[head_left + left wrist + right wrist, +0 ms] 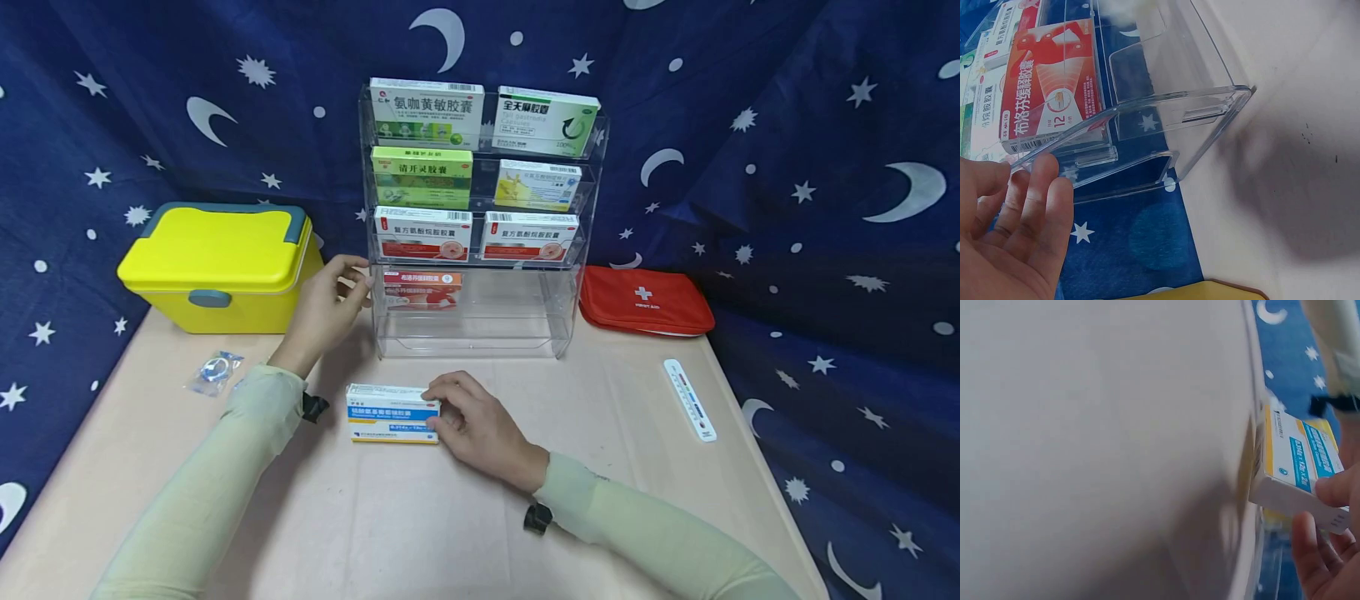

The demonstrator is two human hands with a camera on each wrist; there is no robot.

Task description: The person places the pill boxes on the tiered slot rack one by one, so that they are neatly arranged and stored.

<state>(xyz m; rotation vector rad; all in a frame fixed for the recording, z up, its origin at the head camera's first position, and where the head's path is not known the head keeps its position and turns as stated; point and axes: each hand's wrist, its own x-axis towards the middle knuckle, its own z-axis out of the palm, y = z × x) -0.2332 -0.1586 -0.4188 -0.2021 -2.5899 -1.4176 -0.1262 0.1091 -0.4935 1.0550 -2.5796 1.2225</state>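
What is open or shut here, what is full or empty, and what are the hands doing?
Yellow box: lid shut.
Red first-aid pouch: zipped shut, lying flat.
Clear rack: upright, top three shelves full, bottom shelf half empty.
Blue and white medicine box: shut, on the table.
Right hand: grips the medicine box.
Left hand: touches the rack's side.

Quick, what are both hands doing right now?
Left hand: open, fingers touching the clear rack.
Right hand: holding the blue box on the table.
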